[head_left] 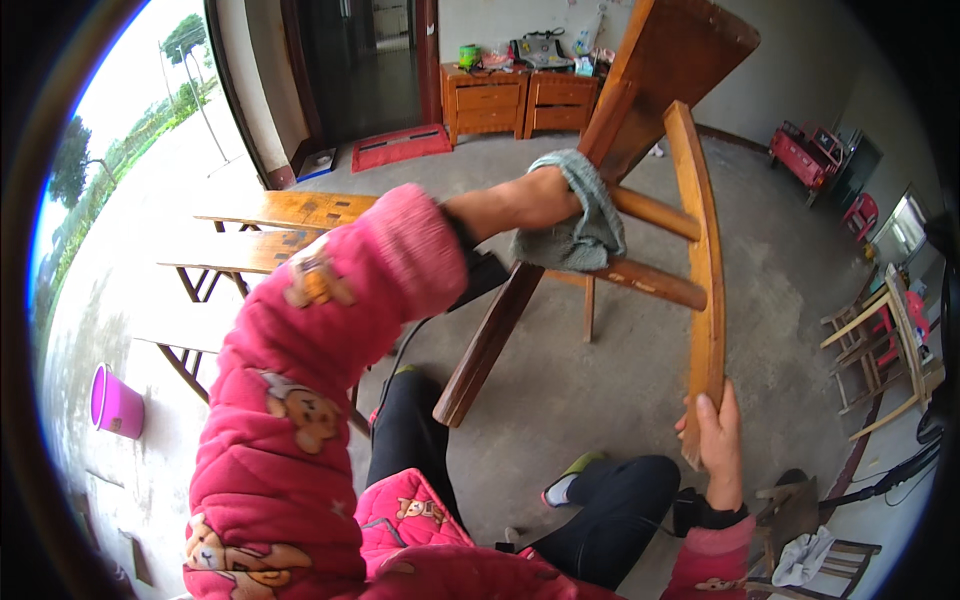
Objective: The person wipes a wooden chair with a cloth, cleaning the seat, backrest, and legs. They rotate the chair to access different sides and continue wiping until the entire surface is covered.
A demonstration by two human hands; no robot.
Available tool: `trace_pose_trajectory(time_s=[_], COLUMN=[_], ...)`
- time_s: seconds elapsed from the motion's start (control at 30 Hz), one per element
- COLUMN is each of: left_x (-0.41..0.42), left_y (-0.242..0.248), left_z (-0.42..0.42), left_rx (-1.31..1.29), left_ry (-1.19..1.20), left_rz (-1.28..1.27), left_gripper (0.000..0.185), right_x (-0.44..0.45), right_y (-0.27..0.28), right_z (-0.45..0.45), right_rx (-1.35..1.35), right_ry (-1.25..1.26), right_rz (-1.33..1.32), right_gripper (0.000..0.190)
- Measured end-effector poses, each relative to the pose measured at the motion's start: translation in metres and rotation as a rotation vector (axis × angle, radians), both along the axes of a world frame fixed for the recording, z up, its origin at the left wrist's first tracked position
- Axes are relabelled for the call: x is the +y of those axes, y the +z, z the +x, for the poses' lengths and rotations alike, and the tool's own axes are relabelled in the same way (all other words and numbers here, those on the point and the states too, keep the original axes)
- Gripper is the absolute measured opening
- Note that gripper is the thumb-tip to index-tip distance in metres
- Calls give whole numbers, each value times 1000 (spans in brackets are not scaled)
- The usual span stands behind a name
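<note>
A wooden bench point(675, 64) is held tilted up before me, its seat board at the top and its legs toward me. My right hand point(718, 431) grips the lower end of one curved leg point(705, 247), thumb on the near face. My left hand point(551, 196) is reached across to the rungs, holding a grey-green cloth point(577, 251) that covers its fingers. The cloth lies against the lower rung point(652, 281), near where it meets the other, darker leg point(491, 345). The upper rung point(656, 212) runs out from behind the cloth.
To the left stand more wooden benches point(240, 251) and a purple bucket point(118, 405). Wooden drawer cabinets point(487, 101) with items on top stand at the back, near a red doormat point(401, 147). Wooden chairs point(892, 337) and a white cloth point(802, 556) are at the right.
</note>
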State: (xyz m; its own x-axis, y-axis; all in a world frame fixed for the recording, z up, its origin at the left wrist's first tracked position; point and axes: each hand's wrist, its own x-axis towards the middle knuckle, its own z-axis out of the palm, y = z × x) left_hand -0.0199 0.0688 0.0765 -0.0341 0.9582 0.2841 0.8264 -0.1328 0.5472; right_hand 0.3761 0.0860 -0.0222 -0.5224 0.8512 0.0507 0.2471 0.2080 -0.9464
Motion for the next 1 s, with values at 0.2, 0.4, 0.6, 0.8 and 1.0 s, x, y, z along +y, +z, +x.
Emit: trace_pose_trajectory(time_s=[0.2, 0.4, 0.6, 0.8, 1.0], left_x=[-156, -230, -219, -214, -215], left_y=[-91, -125, -127, -136, -146], left_z=[38, 90, 97, 84, 82], left_rx=[-115, 87, -132, -809, -1177], left_ry=[-67, 64, 256, 160, 34], left_rz=[17, 121, 304, 188, 114], left_gripper=[32, 47, 48, 25, 21], right_x=[-5, -7, -3, -1, -2], right_y=[-5, 4, 7, 9, 7], right_z=[1, -3, -8, -8, -6], right_rx=[-14, -13, -61, -71, -36], right_ry=[-19, -41, -81, -64, -44], right_rz=[3, -8, 52, 67, 48], right_gripper=[38, 36, 38, 32, 34])
